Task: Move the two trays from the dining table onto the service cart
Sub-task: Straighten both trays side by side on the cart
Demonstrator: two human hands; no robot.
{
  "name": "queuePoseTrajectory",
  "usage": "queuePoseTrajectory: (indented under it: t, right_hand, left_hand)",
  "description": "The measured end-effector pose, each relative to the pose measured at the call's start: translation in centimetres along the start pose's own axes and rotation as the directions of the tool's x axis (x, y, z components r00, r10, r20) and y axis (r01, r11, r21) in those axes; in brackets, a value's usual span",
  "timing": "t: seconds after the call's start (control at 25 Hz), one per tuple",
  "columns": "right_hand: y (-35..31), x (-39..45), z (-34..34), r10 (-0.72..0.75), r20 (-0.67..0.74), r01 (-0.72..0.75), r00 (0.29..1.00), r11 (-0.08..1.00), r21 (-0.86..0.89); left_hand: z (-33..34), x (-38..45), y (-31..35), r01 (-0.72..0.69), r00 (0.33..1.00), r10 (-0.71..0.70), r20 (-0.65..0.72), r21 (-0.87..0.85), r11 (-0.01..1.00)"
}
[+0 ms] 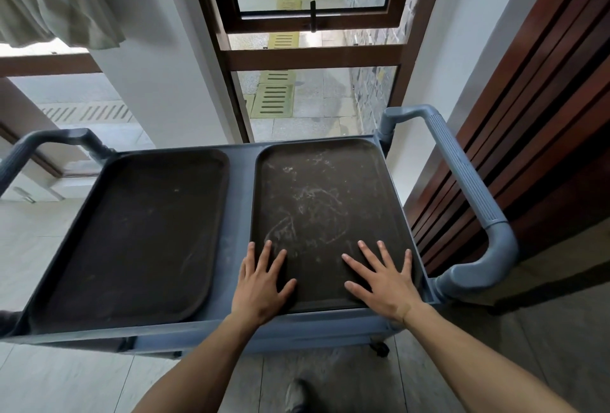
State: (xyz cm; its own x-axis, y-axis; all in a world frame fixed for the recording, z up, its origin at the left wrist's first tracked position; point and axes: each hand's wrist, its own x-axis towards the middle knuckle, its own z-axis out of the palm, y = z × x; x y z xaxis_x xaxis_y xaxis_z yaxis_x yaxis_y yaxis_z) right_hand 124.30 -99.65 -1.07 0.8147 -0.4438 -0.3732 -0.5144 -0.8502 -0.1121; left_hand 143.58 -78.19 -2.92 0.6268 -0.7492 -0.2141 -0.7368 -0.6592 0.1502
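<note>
Both trays already sit side by side on the top shelf of the grey service cart (242,188), so the carrying looks done and what remains, I would judge, is only a last nudge to seat the second one. The left tray (132,234) lies flat and untouched, well apart from either hand. The right tray (326,211), scuffed with pale scratches, has its long axis running away from the person toward the window (313,89), and its near short edge sits just at the cart's front rim. The left hand (262,284) rests palm down on that tray's near left corner, its fingers (267,254) spread wide and flat, gripping nothing. The right hand (384,280) lies the same way on the near right corner, fingers (366,256) splayed and pointing forward. The tray stretches straight ahead of both palms, so any push would go along its length, toward the far rim; neither hand is clearly nearer. The cart's handle (468,188) curves up just beside the right wrist. No dining table is in sight.
</note>
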Motion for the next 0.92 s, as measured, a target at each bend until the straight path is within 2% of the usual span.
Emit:
queuePoseTrajectory:
  t: [0.24,0.44,0.72,0.92]
  right_hand:
    - [1.2,-1.2,0.4,-0.026,-0.040,0.025,0.999,1.000,-0.016]
    - [1.1,-1.9,0.6,-0.054,-0.008,0.054,0.999,0.998,-0.018]
    - [1.8,-3.7,1.0,-0.120,0.000,0.119,0.993,0.982,-0.147]
    - [1.5,-4.1,0.9,-0.123,0.007,0.122,0.992,0.978,-0.170]
  left_hand:
    - [-0.6,-0.3,0.2,-0.091,0.994,0.088,0.067,0.047,0.995]
    - [-1.0,-1.1,1.2,-0.101,0.986,0.083,0.145,0.121,0.987]
    - [-0.6,-3.0,2.7,-0.166,0.965,0.139,0.224,0.107,0.980]
    - [-0.4,-4.2,3.5,-0.201,0.963,0.162,0.215,0.172,0.964]
